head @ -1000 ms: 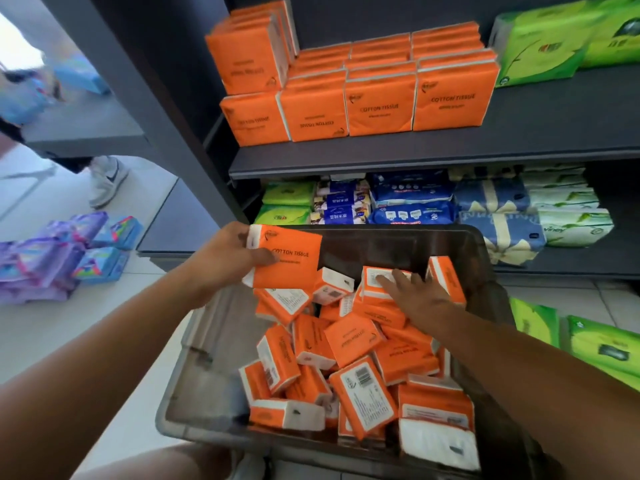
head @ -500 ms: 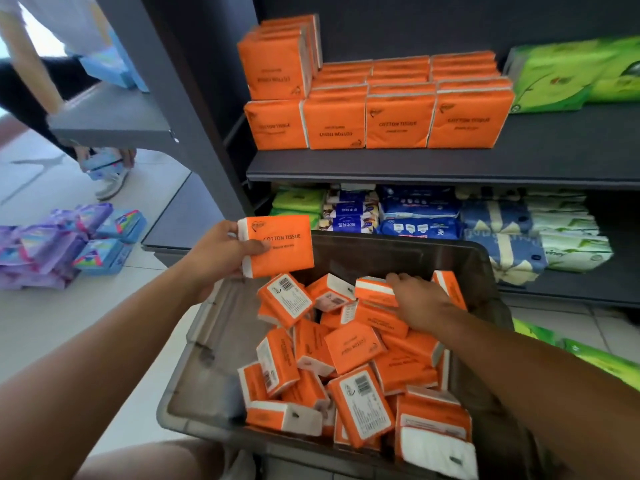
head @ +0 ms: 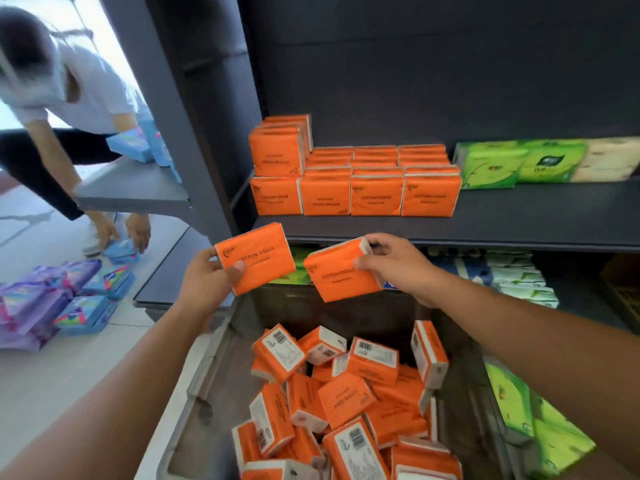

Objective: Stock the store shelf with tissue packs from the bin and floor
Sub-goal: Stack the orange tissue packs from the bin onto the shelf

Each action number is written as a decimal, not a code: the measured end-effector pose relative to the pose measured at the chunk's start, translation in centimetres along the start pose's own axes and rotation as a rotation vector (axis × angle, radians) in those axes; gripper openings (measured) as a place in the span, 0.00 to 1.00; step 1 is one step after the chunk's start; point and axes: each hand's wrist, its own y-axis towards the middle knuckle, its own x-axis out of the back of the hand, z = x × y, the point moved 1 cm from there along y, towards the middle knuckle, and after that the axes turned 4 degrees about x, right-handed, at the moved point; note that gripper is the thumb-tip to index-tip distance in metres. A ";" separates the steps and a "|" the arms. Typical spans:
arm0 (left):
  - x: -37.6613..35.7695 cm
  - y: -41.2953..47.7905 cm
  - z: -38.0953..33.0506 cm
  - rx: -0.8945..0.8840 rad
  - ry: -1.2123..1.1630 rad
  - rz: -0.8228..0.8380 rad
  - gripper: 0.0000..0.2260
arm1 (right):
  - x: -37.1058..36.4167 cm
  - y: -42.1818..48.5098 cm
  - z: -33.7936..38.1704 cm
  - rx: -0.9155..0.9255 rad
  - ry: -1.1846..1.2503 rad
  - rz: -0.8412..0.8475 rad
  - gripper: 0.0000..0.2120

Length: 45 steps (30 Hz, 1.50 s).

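Currently left hand (head: pixel 204 277) grips one orange tissue pack (head: pixel 263 258), right hand (head: pixel 401 268) fingers (head: pixel 363 263) pinch a second orange pack (head: pixel 341 278); both above the bin (head: pixel 194 403), just below the shelf (head: pixel 502 225) front edge.

Pale tiled floor (head: pixel 41 393), dark grey back wall (head: pixel 433 64), upright post (head: pixel 162 98); daylight (head: pixel 104 29) at left

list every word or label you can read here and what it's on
"COTTON TISSUE": orange pack held by the left hand
"COTTON TISSUE": second pack held by the right hand
"COTTON TISSUE": shelf packs, front row
Unreadable: smaller line beneath each, barcode labels in the bin, green packs
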 end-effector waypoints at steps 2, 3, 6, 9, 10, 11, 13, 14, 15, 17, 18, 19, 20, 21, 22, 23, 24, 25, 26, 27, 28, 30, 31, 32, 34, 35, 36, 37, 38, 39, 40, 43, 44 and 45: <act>0.4 -0.3 -0.3 -0.053 0.011 0.013 0.15 | 0.6 -0.2 1.5 0.014 0.078 -0.031 0.10; 0.5 -0.5 -0.5 -0.076 0.014 0.018 0.15 | 0.8 -0.3 2.3 0.021 0.099 -0.038 0.09; 0.5 -0.7 -1.5 -0.149 0.025 0.044 0.13 | 1.4 -0.4 3.7 0.044 0.158 -0.054 0.09; 0.0 -0.1 -2.7 -0.191 -0.022 0.078 0.15 | 1.8 0.3 4.3 0.069 0.208 -0.071 0.12; -0.3 0.5 -3.1 -0.195 -0.045 0.080 0.15 | 1.9 0.7 4.3 0.076 0.229 -0.077 0.13; -0.6 1.0 -3.7 -0.200 -0.058 0.082 0.15 | 2.0 1.2 4.3 0.084 0.262 -0.084 0.13; -1.5 2.6 -4.8 -0.234 -0.062 0.090 0.15 | 2.1 2.3 4.4 0.100 0.333 -0.103 0.14; -1.9 3.5 -5.4 -0.261 -0.069 0.089 0.16 | 2.1 3.0 4.4 0.109 0.357 -0.113 0.15; -2.3 4.5 -6.1 -0.280 -0.071 0.077 0.16 | 2.1 3.6 4.5 0.120 0.376 -0.119 0.17; -3.1 6.8 -7.7 -0.294 -0.076 0.033 0.17 | 2.1 4.7 4.4 0.148 0.401 -0.127 0.18; -3.5 8.0 -8.5 -0.294 -0.082 0.013 0.16 | 2.2 5.1 4.2 0.158 0.410 -0.133 0.18; -3.9 9.2 -9.2 -0.289 -0.085 0.004 0.16 | 2.2 5.5 4.0 0.165 0.412 -0.139 0.17; -4.2 10.5 -9.8 -0.285 -0.084 0.001 0.16 | 2.2 5.9 3.8 0.174 0.400 -0.144 0.16; -4.5 11.8 -10.4 -0.281 -0.066 -0.003 0.17 | 2.3 6.2 3.6 0.185 0.383 -0.146 0.15; -4.7 13.1 -10.8 -0.282 -0.047 -0.008 0.17 | 2.4 6.4 3.4 0.190 0.374 -0.148 0.15; -4.9 14.2 -11.2 -0.280 -0.025 -0.012 0.17 | 2.4 6.7 3.3 0.192 0.376 -0.151 0.15; -5.2 15.2 -11.5 -0.278 -0.006 -0.012 0.17 | 2.5 7.1 3.1 0.194 0.383 -0.152 0.14; -5.5 16.0 -11.8 -0.274 0.015 -0.010 0.17 | 2.7 7.5 2.9 0.195 0.389 -0.151 0.14; -5.9 16.7 -12.0 -0.268 0.027 -0.009 0.17 | 2.8 7.9 2.7 0.194 0.397 -0.152 0.13; -6.3 17.2 -12.1 -0.265 0.034 -0.013 0.17 | 2.9 8.3 2.5 0.190 0.411 -0.157 0.13; -6.7 17.8 -12.1 -0.269 0.038 -0.026 0.18 | 3.1 8.6 2.4 0.186 0.434 -0.168 0.13; -7.4 18.6 -11.9 -0.276 0.058 -0.072 0.18 | 3.3 9.2 2.4 0.171 0.495 -0.185 0.13; -7.6 18.9 -11.8 -0.281 0.067 -0.103 0.18 | 3.4 9.4 2.4 0.161 0.526 -0.184 0.13; -7.8 19.1 -11.7 -0.288 0.073 -0.131 0.19 | 3.4 9.6 2.5 0.150 0.550 -0.180 0.13; -8.1 19.2 -11.5 -0.303 0.090 -0.171 0.19 | 3.5 9.9 2.6 0.135 0.579 -0.176 0.14; -8.2 19.0 -11.5 -0.303 0.095 -0.185 0.19 | 3.5 10.0 2.7 0.129 0.588 -0.177 0.15; -8.2 19.1 -11.3 -0.299 0.092 -0.198 0.18 | 3.4 10.0 2.7 0.127 0.593 -0.180 0.15; -8.2 19.0 -11.2 -0.292 0.083 -0.208 0.17 | 3.4 10.0 2.7 0.127 0.597 -0.184 0.15; -8.1 19.0 -11.1 -0.277 0.074 -0.209 0.17 | 3.4 10.0 2.7 0.125 0.604 -0.188 0.15; -8.0 18.8 -10.9 -0.260 0.069 -0.202 0.18 | 3.3 9.9 2.7 0.122 0.612 -0.191 0.14; -7.9 18.7 -10.8 -0.238 0.062 -0.193 0.21 | 3.2 9.9 2.7 0.121 0.619 -0.189 0.13; -7.7 18.2 -10.5 -0.191 0.010 -0.173 0.32 | 3.2 9.7 2.9 0.125 0.604 -0.175 0.11; -7.7 17.9 -10.4 -0.189 -0.009 -0.175 0.34 | 3.2 9.7 3.1 0.133 0.590 -0.173 0.14; -7.7 17.5 -10.4 -0.197 -0.020 -0.188 0.35 | 3.2 9.9 3.3 0.144 0.576 -0.174 0.17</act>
